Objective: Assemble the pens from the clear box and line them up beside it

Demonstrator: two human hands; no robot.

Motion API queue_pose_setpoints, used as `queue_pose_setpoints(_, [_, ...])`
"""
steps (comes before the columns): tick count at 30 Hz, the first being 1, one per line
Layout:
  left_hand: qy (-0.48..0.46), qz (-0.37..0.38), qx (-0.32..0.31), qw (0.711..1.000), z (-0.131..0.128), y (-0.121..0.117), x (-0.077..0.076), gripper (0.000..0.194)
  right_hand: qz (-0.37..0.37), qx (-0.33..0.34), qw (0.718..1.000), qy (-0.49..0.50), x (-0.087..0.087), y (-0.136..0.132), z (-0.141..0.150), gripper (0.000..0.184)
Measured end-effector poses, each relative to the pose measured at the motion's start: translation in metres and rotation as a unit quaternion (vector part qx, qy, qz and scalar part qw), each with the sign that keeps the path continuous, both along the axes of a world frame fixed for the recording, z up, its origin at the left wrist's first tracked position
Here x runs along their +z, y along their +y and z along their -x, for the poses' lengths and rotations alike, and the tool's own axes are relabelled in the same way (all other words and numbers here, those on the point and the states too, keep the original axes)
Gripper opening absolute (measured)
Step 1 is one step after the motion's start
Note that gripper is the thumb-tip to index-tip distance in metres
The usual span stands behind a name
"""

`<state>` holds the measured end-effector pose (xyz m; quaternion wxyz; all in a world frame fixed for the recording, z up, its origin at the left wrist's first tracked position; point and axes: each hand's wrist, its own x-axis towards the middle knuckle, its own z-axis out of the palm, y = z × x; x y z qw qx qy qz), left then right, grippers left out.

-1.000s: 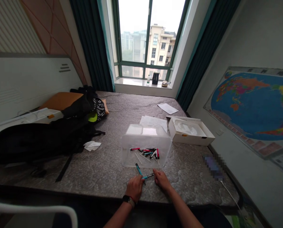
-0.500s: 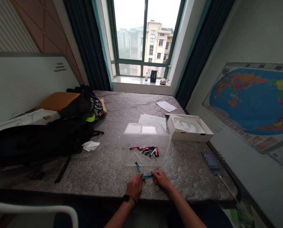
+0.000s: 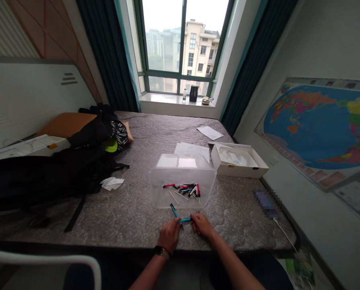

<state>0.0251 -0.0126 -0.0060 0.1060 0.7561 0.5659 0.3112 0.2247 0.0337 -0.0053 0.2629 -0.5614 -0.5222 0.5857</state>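
Note:
My left hand (image 3: 169, 234) and my right hand (image 3: 201, 224) meet just above the near edge of a grey mattress (image 3: 137, 209). Both are closed on the ends of a teal pen (image 3: 185, 220) held between them. Another teal pen (image 3: 174, 209) lies on the mattress just beyond my left hand. Right behind it stands a clear plastic box (image 3: 182, 181) holding several pens and thin refills. A dark watch sits on my left wrist.
An open white cardboard box (image 3: 237, 160) and loose papers (image 3: 192, 150) lie behind the clear box. Black bags (image 3: 47, 177) cover the left side. A crumpled tissue (image 3: 112, 183) lies mid-left. A phone with a cable (image 3: 266, 203) rests at the right edge. A white chair back (image 3: 41, 259) is near left.
My right hand has slid along the teal pen toward my left hand, so both now hold it. The view has tilted slightly.

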Motion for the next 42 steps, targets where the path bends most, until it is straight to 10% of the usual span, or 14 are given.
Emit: queue_pose_setpoints(42, [-0.146, 0.163, 0.044, 0.975, 0.004, 0.010, 0.009, 0.043, 0.012, 0.030, 0.998, 0.061, 0.004, -0.012, 0.003, 0.043])
